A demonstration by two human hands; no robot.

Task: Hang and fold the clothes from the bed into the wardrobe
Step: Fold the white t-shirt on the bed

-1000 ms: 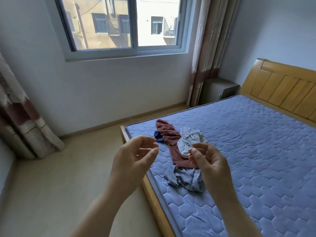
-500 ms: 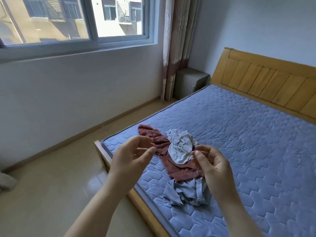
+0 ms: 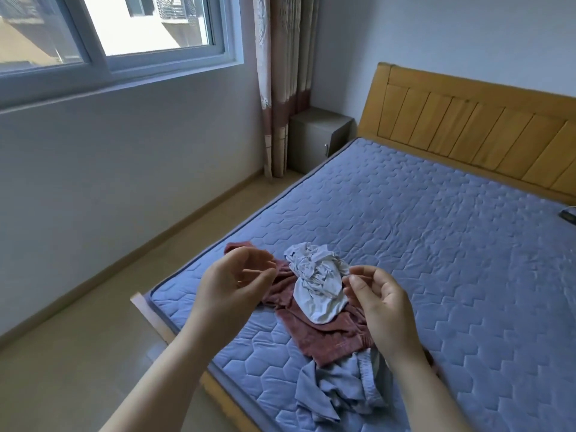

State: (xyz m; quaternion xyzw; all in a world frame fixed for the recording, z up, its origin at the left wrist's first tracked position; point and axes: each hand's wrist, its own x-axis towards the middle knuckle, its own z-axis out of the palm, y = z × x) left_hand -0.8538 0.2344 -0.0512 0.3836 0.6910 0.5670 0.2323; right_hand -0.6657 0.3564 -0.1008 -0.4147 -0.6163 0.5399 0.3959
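A small heap of clothes lies near the foot corner of the blue quilted bed point(image 3: 436, 244). A crumpled white garment point(image 3: 318, 283) sits on top of a rust-red garment point(image 3: 327, 335), and a grey-blue garment point(image 3: 339, 391) lies bunched just in front of them. My left hand point(image 3: 230, 288) hovers over the left end of the red garment with its fingers loosely curled and nothing in it. My right hand point(image 3: 378, 304) hovers at the right of the white garment, fingers loosely curled, also holding nothing. No wardrobe is in view.
A wooden headboard point(image 3: 473, 129) stands at the far end of the bed. A grey bedside cabinet point(image 3: 314, 138) sits in the corner beside a patterned curtain point(image 3: 280, 82). The window point(image 3: 109, 32) is on the left wall above bare floor point(image 3: 78, 353). A small dark object point(image 3: 568, 215) lies at the bed's right edge.
The view has swung right and come closer to the bed, so the clothes now lie between my hands. Both hands keep the same raised, loosely curled pose.
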